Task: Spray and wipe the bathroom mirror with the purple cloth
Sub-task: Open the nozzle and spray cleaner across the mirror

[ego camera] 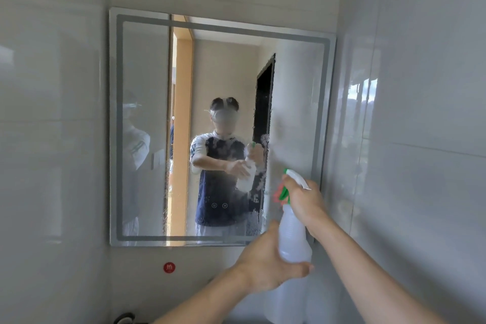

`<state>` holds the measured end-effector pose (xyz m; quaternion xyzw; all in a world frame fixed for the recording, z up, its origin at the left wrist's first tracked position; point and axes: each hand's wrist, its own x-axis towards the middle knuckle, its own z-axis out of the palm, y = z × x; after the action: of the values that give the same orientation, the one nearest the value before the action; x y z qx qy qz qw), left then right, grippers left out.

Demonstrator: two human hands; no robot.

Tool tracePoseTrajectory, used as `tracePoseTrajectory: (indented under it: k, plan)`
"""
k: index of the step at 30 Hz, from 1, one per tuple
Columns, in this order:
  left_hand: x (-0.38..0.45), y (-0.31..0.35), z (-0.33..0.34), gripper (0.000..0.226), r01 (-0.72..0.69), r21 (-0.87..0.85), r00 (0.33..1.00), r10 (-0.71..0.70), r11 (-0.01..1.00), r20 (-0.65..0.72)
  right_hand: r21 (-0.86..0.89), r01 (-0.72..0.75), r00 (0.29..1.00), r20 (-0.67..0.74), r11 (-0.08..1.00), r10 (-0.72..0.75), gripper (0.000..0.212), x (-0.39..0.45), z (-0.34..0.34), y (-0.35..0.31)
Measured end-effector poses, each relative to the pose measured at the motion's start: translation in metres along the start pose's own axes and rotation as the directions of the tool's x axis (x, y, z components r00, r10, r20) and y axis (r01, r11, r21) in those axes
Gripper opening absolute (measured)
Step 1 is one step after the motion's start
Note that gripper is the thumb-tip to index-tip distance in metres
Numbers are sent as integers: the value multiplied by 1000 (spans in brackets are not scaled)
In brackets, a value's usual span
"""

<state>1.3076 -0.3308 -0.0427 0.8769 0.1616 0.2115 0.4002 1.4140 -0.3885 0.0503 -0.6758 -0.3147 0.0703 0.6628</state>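
Plastic makes up the spray bottle (293,234), so it looks light and a bit bendy, and it may get slippery if drips run down it. The best places to hold it are the ones used now. The right hand (305,200) wraps round the thin neck under the white and green spray head, with fingers at the trigger. The left hand (268,263) cups the bottom of the bottle and curls round it. The bottle is held up in front of the lower right corner of the mirror (147,126), and its nozzle points at the glass.

The mirror is hard, smooth and easy to break, so it wants soft pushing only. Wet foggy spots cover its lower right part, near the middle of the bottom edge too.

The purple cloth is nowhere to be seen. How full the bottle is stays hard to tell. A dark round thing at the bottom edge of the view is cut off. A small red sticker (169,267) sits on the wall under the mirror, and its mark is too small to read.
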Motion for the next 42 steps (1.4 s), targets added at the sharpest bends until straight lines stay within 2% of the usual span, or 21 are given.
tracePoseTrajectory:
  k: [5,9,16,22,28,33,37,42]
  plan:
    - [-2,-1,-3,79,20,61,1000,-20,998,-4,83,3,1000,28,997,-6,30,3,-3,9]
    - [-4,-9,5,85,36,61,999,-37,997,5,60,12,997,72,998,-17,35,0,1,19]
    - [-10,-36,28,90,101,-48,994,-99,994,55,-5,-120,990,67,993,120,27,-12,7,46]
    - [-21,-41,37,81,141,-86,985,-131,986,116,-99,-198,977,66,975,205,22,-14,10,64]
    - [-11,-44,35,89,135,-8,989,-134,991,56,-25,-126,992,1,992,126,34,-12,9,64]
    - [-13,-50,38,90,154,6,986,-154,988,69,-38,-130,990,55,991,132,38,-12,14,71]
    - [-25,-62,48,84,190,-47,976,-183,981,115,-125,-178,975,113,976,192,36,-17,21,91]
    - [-34,-85,66,75,240,-86,957,-221,967,186,-98,-319,937,116,943,330,21,-26,28,116]
